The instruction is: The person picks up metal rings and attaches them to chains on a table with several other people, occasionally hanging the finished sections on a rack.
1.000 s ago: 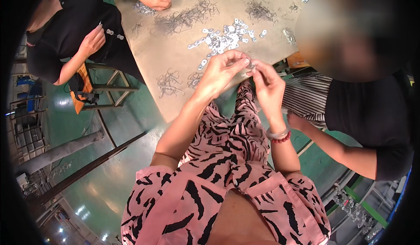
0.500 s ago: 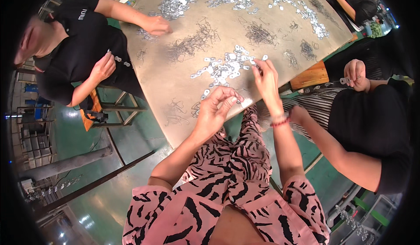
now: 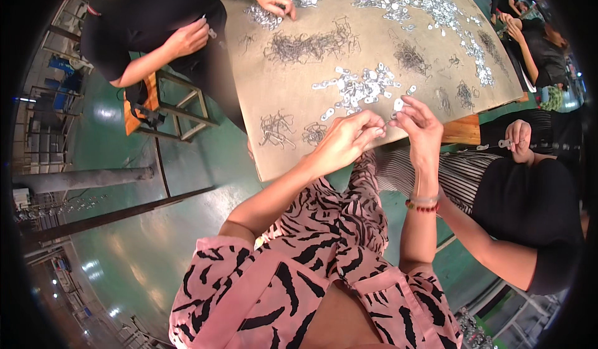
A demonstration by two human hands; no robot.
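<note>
Close to the table's near edge, my two hands nearly meet. Between the thumb and fingers of my right hand [image 3: 422,128] is a small silver metal tab [image 3: 398,105] with a rounded end. My left hand [image 3: 350,138] is closed in a pinch just left of it; what its fingertips hold is too small to make out. Just beyond them lies a loose pile of similar silver tabs [image 3: 364,87]. Small heaps of thin bent wire hooks [image 3: 276,130] rest on the table left of my left hand.
The brown table [image 3: 274,159] carries more tabs [image 3: 405,3] and wire heaps [image 3: 311,45] farther off. A co-worker's hand [image 3: 278,3] reaches over its left side. Another co-worker's hand [image 3: 519,138] holds a tab at the right. A wooden stool [image 3: 149,103] stands left.
My view has shifted, so the table appears farther right. My right hand has drawn back from the tab pile with a tab, and my hands have come closer together.
</note>
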